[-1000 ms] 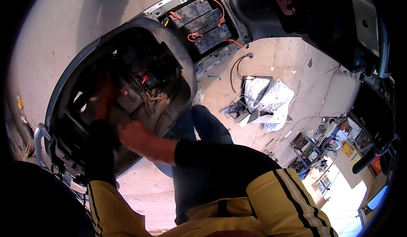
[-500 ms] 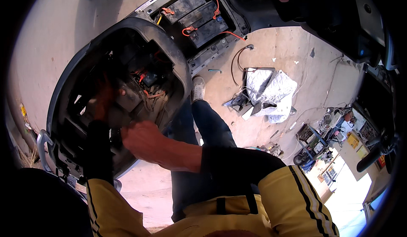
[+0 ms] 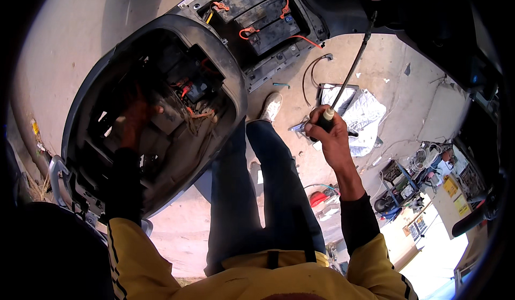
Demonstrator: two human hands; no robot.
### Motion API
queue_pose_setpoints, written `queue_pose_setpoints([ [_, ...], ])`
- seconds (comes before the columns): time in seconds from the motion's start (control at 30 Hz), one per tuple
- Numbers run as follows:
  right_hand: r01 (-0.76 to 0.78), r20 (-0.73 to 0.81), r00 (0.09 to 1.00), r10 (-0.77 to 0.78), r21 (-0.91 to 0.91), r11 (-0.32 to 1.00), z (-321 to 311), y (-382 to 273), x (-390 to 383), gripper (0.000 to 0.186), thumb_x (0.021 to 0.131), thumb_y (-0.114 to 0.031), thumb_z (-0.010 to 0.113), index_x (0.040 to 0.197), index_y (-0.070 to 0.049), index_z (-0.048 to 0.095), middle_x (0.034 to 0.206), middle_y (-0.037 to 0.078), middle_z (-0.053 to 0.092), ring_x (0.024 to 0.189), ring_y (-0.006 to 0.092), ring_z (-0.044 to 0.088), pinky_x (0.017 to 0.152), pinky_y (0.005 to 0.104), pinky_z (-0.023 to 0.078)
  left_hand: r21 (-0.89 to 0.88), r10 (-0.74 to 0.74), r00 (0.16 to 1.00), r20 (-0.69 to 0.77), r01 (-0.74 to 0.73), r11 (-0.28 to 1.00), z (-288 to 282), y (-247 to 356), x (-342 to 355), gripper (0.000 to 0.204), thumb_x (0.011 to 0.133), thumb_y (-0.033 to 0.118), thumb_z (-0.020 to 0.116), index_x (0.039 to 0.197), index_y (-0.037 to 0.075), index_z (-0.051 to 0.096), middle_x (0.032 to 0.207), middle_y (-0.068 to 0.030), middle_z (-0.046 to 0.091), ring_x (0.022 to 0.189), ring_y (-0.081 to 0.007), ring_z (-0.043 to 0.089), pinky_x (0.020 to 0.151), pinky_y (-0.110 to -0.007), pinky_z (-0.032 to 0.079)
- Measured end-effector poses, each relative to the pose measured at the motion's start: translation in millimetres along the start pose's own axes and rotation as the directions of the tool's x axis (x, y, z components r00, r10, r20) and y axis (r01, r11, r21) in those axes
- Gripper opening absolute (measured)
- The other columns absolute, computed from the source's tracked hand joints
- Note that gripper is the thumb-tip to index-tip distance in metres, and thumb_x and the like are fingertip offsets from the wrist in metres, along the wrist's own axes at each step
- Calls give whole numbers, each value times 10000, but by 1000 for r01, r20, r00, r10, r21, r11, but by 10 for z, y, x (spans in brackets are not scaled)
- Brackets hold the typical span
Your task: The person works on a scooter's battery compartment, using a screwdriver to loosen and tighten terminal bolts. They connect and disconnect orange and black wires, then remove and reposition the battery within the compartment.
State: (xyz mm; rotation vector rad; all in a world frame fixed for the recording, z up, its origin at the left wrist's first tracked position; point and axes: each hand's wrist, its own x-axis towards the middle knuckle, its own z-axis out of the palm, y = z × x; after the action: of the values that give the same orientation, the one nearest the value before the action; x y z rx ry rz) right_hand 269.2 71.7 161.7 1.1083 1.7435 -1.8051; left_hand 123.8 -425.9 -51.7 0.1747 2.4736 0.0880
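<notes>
My right hand (image 3: 333, 133) is closed around the black handle of a long-shafted tool (image 3: 351, 74), held up over the floor on the right. Its thin dark shaft slants away to the upper right, with a pale collar by the handle. My left hand (image 3: 138, 115) reaches down into the open seat compartment (image 3: 236, 85) of a scooter; shadow hides how its fingers are set. Beside that hand lie orange-red wires (image 3: 186, 89), a loose brown wire bundle (image 3: 201, 115) and dark boxy parts.
Beyond the compartment, black batteries (image 3: 260, 15) with orange leads sit in the scooter's footwell. On the floor lie a silvery quilted cover (image 3: 366, 112), a black cable (image 3: 306, 77) and a small blue-green tool (image 3: 280, 85). A cluttered rack (image 3: 394, 182) stands at the right.
My right hand has come out of the compartment area and swung right, and now shows the long-shafted tool in its grip. My left hand stays inside the compartment. The view has shifted slightly.
</notes>
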Motion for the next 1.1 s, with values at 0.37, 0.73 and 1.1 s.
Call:
queue_pose_setpoints([
  [0.37, 419, -30, 851, -525, -565, 711, -189, 404, 2966, 574, 928, -360, 753, 1345, 16, 637, 1238, 201, 688, 1142, 310, 657, 1002, 388, 484, -176, 42, 995, -94, -59, 983, 143, 20, 95, 1498, 494, 250, 975, 1669, 175, 48, 1660, -328, 157, 1496, -525, 272, 1163, -516, 431],
  [0.73, 288, 133, 957, -257, -346, 893, -97, 383, 3885, 342, 934, -321, 749, 1100, -27, 696, 938, 59, 706, 845, 174, 618, 808, 348, 512, -110, 88, 985, -151, -106, 988, 18, 83, 45, 1494, 478, 332, 964, 1668, 153, 81, 1676, -307, 132, 1510, -527, 229, 1188, -517, 398],
  [1.1, 203, 152, 975, -161, -319, 926, -84, 347, 3841, 284, 952, -311, 741, 1002, -38, 679, 914, 22, 659, 852, 123, 568, 806, 316, 476, -112, 154, 974, -167, -174, 978, -50, 38, 36, 1430, 527, 529, 918, 1644, 43, 167, 1678, -309, 133, 1547, -518, 115, 1267, -518, 225],
])
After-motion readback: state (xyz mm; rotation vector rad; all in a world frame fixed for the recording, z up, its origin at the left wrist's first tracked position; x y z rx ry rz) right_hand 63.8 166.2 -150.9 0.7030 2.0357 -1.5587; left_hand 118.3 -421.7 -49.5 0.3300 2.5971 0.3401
